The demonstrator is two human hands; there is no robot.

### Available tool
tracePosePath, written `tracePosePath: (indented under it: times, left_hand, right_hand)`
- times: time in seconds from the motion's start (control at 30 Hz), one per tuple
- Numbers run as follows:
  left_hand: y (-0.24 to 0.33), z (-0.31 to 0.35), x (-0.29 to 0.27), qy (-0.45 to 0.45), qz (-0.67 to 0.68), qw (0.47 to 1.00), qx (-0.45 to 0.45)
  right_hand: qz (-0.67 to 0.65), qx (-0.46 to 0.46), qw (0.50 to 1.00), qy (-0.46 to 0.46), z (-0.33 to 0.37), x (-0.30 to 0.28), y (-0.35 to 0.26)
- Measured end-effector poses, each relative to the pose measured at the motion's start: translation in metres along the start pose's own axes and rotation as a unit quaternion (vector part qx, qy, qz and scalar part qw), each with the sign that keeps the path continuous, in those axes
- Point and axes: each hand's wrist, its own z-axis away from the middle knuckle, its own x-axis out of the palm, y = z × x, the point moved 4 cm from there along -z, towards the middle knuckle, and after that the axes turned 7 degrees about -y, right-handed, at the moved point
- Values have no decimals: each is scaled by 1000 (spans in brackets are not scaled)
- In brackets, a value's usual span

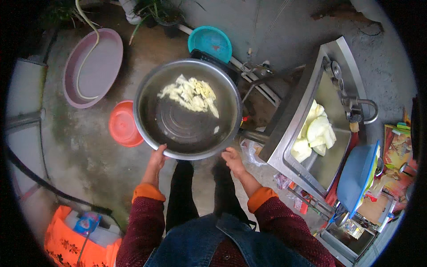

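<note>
In the head view, grips a wide, round steel basin [187, 138] by its near rim, left hand [157, 156] closed on the edge at near left, right hand [233, 161] closed at near right. Cannot make out the fingertips tucked under the rim, nor the feet, covered by the basin. Contains, toward the basin's far side, ragged yellow-white scraps [195, 94], heaped too closely to tell apart, plus one lone fleck near the right wall. Shows, right of the basin, a shiny metal sink [327, 171] with thick, smooth, pale-green chunks [318, 132], partly hiding one another. Beyond the basin, a turquoise plastic tub [210, 41] above something black, mostly covered. Just left, a round orange-red tub [123, 125]; farther left, an oval mauve tub [106, 58] with a pale hose [81, 66] curving inside. Nearer than the basin, at lower left, a glossy orange bag [62, 238], cut off below.
</note>
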Motion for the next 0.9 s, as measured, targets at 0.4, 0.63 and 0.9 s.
tracePosePath:
  times: [0.4,0.63,0.9]
  left_hand:
    - [-50,-58,-3,188,-54,980,-38]
    - [-22,-55,-7,192,-92,975,-61]
    - [68,17,156,68,-70,980,175]
  right_hand:
    - [90,-1,994,-59,44,-1,76]
    - [13,-106,988,-113,88,-5,24]
    - [59,-252,960,-109,216,-110,-57]
